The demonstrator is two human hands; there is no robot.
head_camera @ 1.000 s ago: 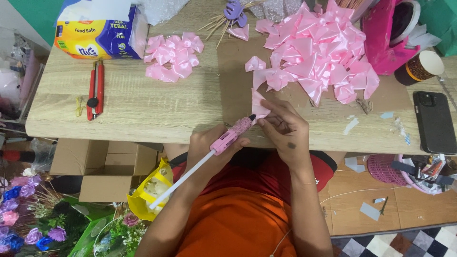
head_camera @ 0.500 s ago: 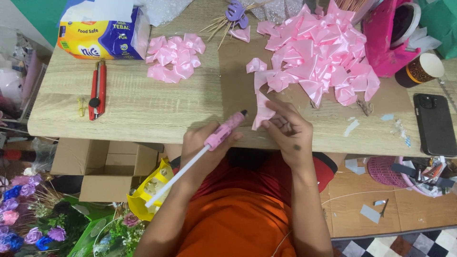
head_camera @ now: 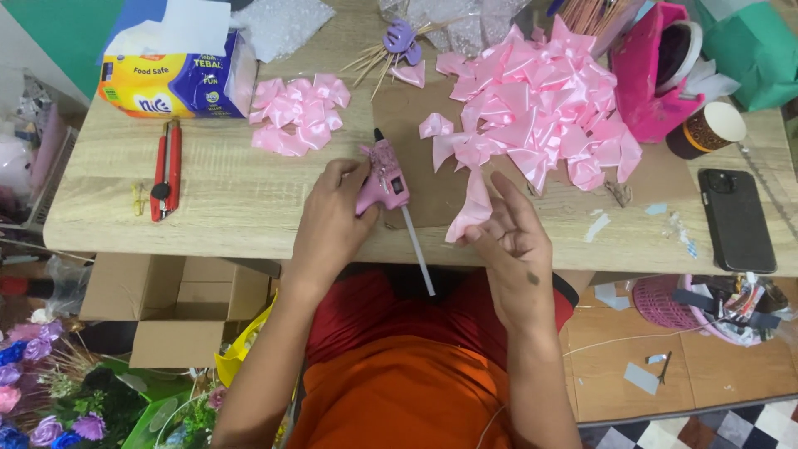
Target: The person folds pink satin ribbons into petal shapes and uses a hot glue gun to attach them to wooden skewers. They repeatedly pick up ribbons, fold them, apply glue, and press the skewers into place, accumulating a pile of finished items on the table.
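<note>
Head view: left hand (head_camera: 332, 224) gripped one pink glue gun (head_camera: 385, 176), nozzle toward twelve o'clock; right hand (head_camera: 511, 241) fingers pinched one pink ribbon petal (head_camera: 474, 208).

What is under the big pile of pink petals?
A brown card sheet lies under the pink petal pile, on the table. How far it runs beneath is covered.
</note>
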